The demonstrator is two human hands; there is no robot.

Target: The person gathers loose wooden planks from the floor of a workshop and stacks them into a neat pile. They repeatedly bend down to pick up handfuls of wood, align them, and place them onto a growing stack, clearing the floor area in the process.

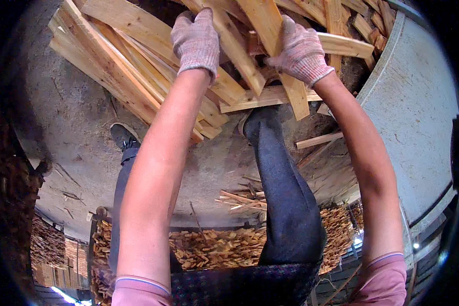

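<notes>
Both my hands wear pale pinkish knitted gloves and reach to a loose heap of rough wooden boards. My right hand [303, 53] is closed on the edge of a long board [265, 25], its thumb lying across the wood; this board slants down toward my foot. Further left, my left hand [196, 43] is closed at another slanting board [232, 46], with its fingertips partly hidden. Below them a short board [270, 98] lies crosswise on the pile. Longer boards [107, 66] fan out at the left of my left hand.
A pale grey metal sheet [408, 112] curves along the right side. Wood offcuts [377, 30] lie at the far right, and thin scraps [245, 199] litter the floor [81, 143]. Stacked wood pieces [219, 247] stand behind my legs. My foot [257, 122] is close against the boards.
</notes>
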